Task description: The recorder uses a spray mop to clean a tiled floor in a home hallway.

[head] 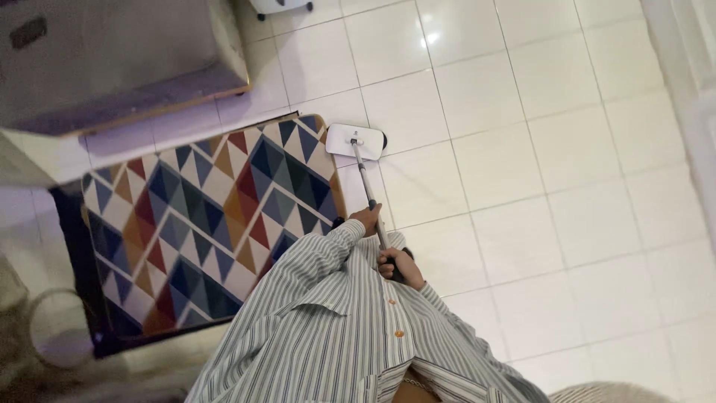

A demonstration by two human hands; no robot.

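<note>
Both of my hands grip the handle of a flat mop [365, 183]. My left hand [367, 219] is closed around the metal shaft higher up. My right hand [392, 264] holds the dark grip end, close to my striped shirt [328, 328]. The white rectangular mop head [356, 140] lies flat on the white tile floor [522, 172], touching the corner of a rug [201, 216] patterned with blue, orange and red triangles.
A grey upholstered piece of furniture [112, 67] stands at the top left, beyond the rug. A white wheeled base [282, 7] shows at the top edge. A pale round object [58, 328] sits at the lower left. A white wall or door [697, 112] runs along the right.
</note>
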